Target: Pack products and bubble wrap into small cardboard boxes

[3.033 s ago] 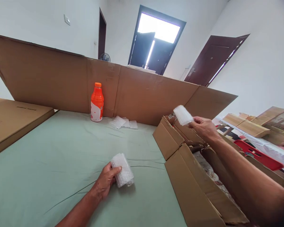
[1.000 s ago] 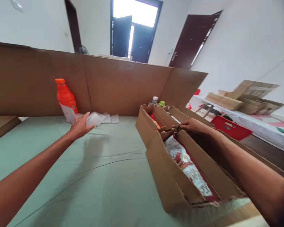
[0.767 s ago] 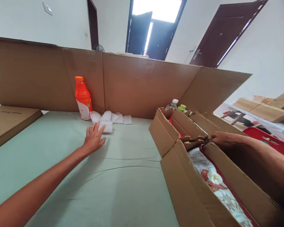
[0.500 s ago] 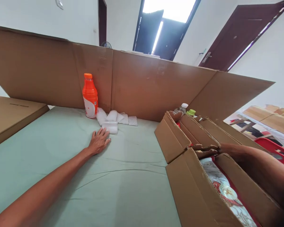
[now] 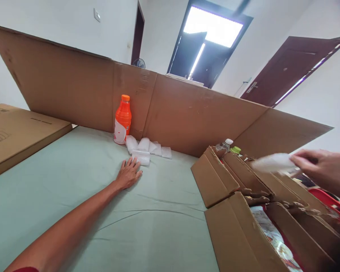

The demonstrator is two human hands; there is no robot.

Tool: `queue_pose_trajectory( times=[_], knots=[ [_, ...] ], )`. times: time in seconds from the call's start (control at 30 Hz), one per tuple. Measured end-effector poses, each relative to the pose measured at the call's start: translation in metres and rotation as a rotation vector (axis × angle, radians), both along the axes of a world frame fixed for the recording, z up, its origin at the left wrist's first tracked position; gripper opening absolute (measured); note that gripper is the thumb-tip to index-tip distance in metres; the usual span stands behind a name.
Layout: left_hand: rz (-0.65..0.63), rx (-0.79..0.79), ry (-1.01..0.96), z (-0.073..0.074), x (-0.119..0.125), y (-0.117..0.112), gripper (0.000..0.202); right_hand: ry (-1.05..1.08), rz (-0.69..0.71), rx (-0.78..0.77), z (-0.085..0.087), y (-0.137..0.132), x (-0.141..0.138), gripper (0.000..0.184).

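My left hand (image 5: 128, 173) lies flat on the green cloth, fingers spread. Its fingertips are at the near edge of a small pile of folded bubble wrap (image 5: 141, 158), and whether they touch is hard to tell. Right behind the pile stands an orange bottle (image 5: 122, 120) with a white label, upright against the cardboard. On the right, my right hand (image 5: 321, 168) is raised above the open cardboard boxes, thumb and fingers pinching a whitish piece of bubble wrap (image 5: 272, 163), blurred by motion.
Open divided boxes (image 5: 229, 230) stand along the right side, holding a clear bottle with a white cap (image 5: 226, 144), a green cap (image 5: 235, 150) and printed packs (image 5: 283, 249). A tall cardboard panel (image 5: 187, 113) runs along the back. A flat carton (image 5: 25, 136) lies at left.
My right hand has come up out of the boxes with the bubble wrap in it. The left hand keeps its place by the pile. The view has shifted slightly.
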State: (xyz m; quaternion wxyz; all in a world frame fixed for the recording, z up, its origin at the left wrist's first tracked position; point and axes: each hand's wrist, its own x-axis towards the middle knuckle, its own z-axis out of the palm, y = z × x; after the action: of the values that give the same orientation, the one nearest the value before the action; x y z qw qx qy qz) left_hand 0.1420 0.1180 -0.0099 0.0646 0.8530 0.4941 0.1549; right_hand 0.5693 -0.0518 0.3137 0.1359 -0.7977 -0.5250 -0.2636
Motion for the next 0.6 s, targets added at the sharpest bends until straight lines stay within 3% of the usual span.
queue_pose_trajectory(
  times=[0.07, 0.13, 0.23, 0.33, 0.4, 0.47, 0.53, 0.6],
  knots=[
    [-0.005, 0.004, -0.008, -0.001, 0.0, 0.0, 0.051, 0.134, 0.116, 0.025, 0.01, 0.024, -0.057, 0.028],
    [-0.01, 0.01, -0.015, -0.002, 0.0, 0.001, 0.051, 0.239, 0.301, 0.078, 0.001, 0.065, -0.122, 0.022],
    [-0.011, 0.02, -0.026, -0.003, 0.001, 0.002, 0.051, 0.34, 0.426, 0.04, -0.043, 0.143, -0.21, 0.025],
    [-0.008, 0.025, -0.033, -0.004, 0.001, 0.002, 0.053, 0.394, 0.49, -0.147, -0.096, 0.209, -0.266, 0.025],
    [-0.005, 0.023, -0.033, -0.005, 0.001, 0.002, 0.053, 0.424, 0.536, -0.306, -0.122, 0.232, -0.284, 0.018],
    [-0.002, 0.019, -0.027, -0.004, 0.001, 0.003, 0.053, 0.445, 0.577, -0.436, -0.134, 0.233, -0.289, 0.016],
    [0.006, 0.013, -0.014, -0.002, 0.0, 0.005, 0.053, 0.464, 0.606, -0.52, -0.13, 0.213, -0.281, 0.018],
    [0.01, 0.007, 0.004, 0.002, 0.0, 0.004, 0.053, 0.486, 0.63, -0.574, -0.114, 0.178, -0.261, 0.019]
  ],
)
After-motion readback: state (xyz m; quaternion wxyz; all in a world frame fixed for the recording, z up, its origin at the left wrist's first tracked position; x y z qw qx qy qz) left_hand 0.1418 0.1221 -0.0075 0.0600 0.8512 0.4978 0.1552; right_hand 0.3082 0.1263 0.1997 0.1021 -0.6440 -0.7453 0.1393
